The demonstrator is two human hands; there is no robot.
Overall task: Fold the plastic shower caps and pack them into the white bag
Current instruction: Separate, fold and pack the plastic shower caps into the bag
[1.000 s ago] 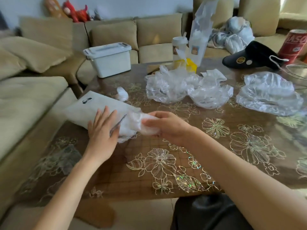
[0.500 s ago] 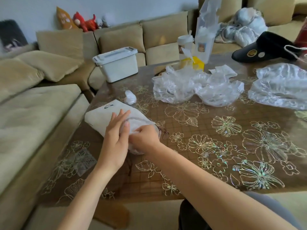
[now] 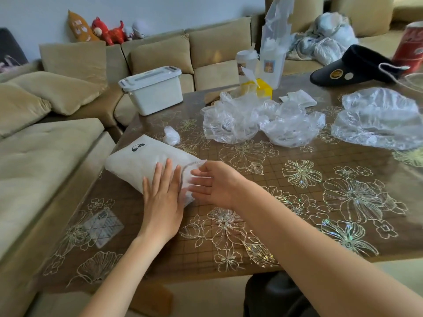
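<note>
The stuffed white bag (image 3: pixel 137 162) lies near the table's left edge, its open mouth toward the right. My left hand (image 3: pixel 161 197) presses flat on the bag beside the mouth, fingers straight. My right hand (image 3: pixel 215 184) hovers just right of the mouth with loose, spread fingers, holding nothing; clear plastic shows in the opening between the hands. Loose clear shower caps lie farther back: a crumpled pair (image 3: pixel 263 121) mid-table and a larger pile (image 3: pixel 377 117) at the right. A small folded cap (image 3: pixel 172 135) sits behind the bag.
The flower-patterned table (image 3: pixel 297 202) also carries a yellow box (image 3: pixel 264 88), a white cup (image 3: pixel 246 62), a tall clear bag (image 3: pixel 274 42), a black visor (image 3: pixel 352 67) and a red can (image 3: pixel 412 44). A white lidded bin (image 3: pixel 152 90) sits on the sofa (image 3: pixel 45 156) beyond.
My right hand pushed the folded cap into the bag's mouth, then let go and drew back to the right. My left hand flattened onto the bag.
</note>
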